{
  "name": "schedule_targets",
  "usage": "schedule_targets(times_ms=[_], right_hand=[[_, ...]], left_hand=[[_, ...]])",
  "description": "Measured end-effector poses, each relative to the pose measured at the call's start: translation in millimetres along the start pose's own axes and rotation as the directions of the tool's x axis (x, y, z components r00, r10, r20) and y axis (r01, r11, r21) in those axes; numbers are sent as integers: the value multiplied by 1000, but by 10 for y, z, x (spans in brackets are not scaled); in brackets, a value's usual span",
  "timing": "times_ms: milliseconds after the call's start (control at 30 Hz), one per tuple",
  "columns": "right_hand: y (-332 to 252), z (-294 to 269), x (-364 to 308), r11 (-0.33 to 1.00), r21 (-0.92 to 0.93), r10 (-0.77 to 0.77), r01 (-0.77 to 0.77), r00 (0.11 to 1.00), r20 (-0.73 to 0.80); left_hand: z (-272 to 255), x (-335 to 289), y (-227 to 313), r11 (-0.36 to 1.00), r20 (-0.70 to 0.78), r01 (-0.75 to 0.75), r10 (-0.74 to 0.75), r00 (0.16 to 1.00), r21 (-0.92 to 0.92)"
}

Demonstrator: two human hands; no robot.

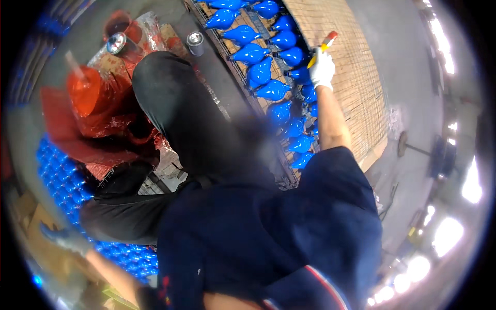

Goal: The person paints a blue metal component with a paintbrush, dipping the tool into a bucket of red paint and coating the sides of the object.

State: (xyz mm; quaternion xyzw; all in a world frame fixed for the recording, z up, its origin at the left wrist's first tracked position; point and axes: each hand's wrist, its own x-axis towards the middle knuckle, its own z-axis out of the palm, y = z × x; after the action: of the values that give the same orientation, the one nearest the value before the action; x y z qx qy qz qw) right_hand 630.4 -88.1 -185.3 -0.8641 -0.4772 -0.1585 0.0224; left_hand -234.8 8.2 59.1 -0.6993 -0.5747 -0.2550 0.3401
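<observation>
The white-gloved right hand was clamped on a paintbrush, its yellow handle in the grip and its red tip directed up and to the right. The brush was at the boundary between glossy blue bulb-shaped pieces on a wire rack and a tan board overlaid with wire grid. The gloved left hand was extended near a mass of blue pieces at lower left; blur hid whether its fingers were apart or together.

For good brush control, the grip was best kept light and close to the bristles, with the red tip held away from the blue surfaces, since contact would probably have left a mark. Excess paint was best wiped off at the rim of the red bucket, well left of the brush.

Edges: the board's left edge ran alongside the blue pieces and was a likely snag for the glove. Between the rack and the bucket stood a metal can and a dark-trousered knee, so a leftward pass would have called for lift. The grey floor extended beyond the board's right edge, the roomier side for moving the arm
</observation>
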Motion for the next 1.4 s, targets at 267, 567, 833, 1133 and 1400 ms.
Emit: schedule_targets(times_ms=[267,567,833,1133,1400], right_hand=[[-548,-693,-369,921,319,-139,222,955,-263],[-1627,-147,-1418,915,241,-357,323,927,115],[-1041,-483,-1160,910,394,-196,127,970,142],[-1566,-2764,-692,244,900,-335,362,902,-272],[-2893,-3775,-240,-541,832,-619,123,611,-493]], left_hand=[[134,-107,736,959,59,197,-189,980,-203],[156,-39,1137,893,-27,-17,5,1000,-449],[-113,-352,1328,803,-12,118,-154,988,-584],[-12,209,1853,-66,548,546,-33,836,-835],[-35,364,2628,-557,461,774,626,629,-301]])
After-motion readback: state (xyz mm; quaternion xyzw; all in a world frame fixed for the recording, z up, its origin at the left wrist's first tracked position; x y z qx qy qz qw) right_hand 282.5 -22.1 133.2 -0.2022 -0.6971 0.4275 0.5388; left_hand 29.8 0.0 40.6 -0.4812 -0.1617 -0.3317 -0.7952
